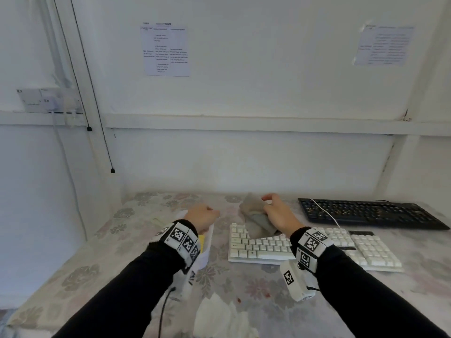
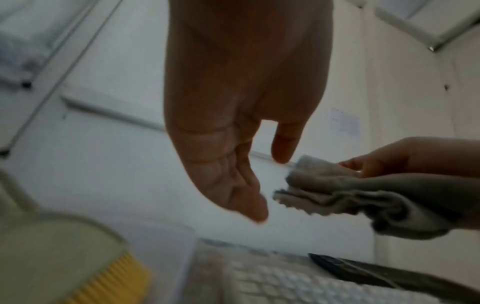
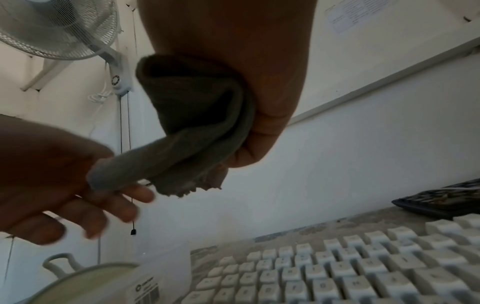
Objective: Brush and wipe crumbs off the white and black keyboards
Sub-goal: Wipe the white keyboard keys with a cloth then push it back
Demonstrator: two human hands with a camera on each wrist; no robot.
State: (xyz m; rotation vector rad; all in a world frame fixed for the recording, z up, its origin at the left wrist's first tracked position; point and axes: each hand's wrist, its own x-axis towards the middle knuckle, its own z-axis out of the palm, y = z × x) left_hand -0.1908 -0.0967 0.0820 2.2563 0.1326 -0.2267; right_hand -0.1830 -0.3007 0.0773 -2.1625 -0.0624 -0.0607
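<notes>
Your right hand (image 1: 275, 213) grips bunched grey cloth (image 1: 253, 211) above white keyboard's (image 1: 317, 250) far-left corner; its long axis runs 9 to 3, rest of keys toward 4 o'clock. Left hand (image 1: 203, 217), fingers loose, holds nothing. Black keyboard (image 1: 371, 213) at 2 o'clock, crumbs on keys.

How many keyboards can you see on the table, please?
2: the white keyboard lies nearest, under the right hand; the black keyboard lies behind it, further right. None seems hidden.

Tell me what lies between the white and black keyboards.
Only a strip of floral tablecloth and a white cable trailing off the black keyboard toward the white keyboard; head view.
</notes>
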